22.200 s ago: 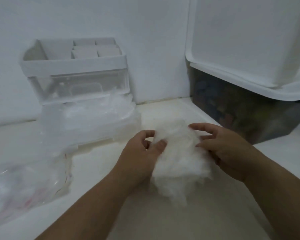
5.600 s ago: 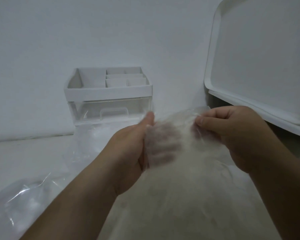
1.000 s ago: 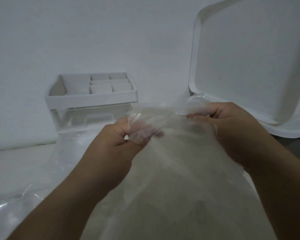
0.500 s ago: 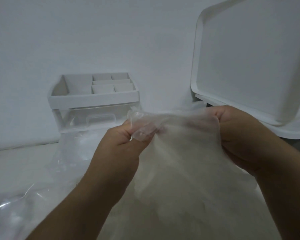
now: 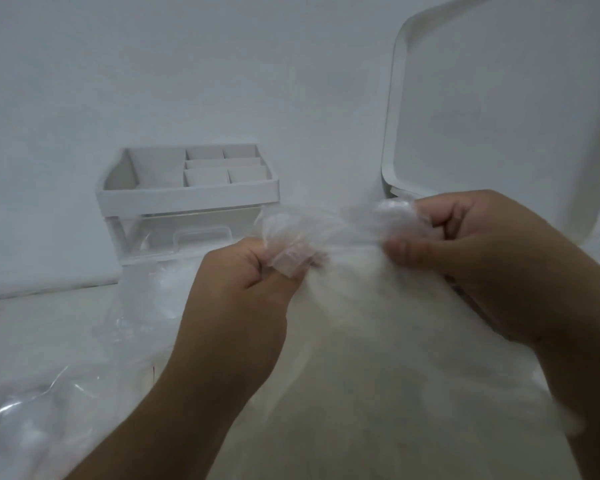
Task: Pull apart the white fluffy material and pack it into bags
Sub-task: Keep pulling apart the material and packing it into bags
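A clear plastic bag (image 5: 378, 358) filled with white fluffy material hangs in front of me, held up off the table. My left hand (image 5: 243, 299) pinches the bunched top edge of the bag at its left corner. My right hand (image 5: 482, 258) grips the gathered plastic at the right corner. The bag's mouth (image 5: 340, 230) is stretched taut between the two hands. The fluffy material shows only dimly through the plastic.
A white desk organiser (image 5: 187, 199) with a clear drawer stands against the back wall. More clear plastic bags (image 5: 49, 403) lie on the table at the left. A large white bin lid (image 5: 499, 116) leans upright at the right.
Both hands have gathered the bag's top edge tighter and drawn it taut. The right hand's fingers now curl over a bunch of plastic.
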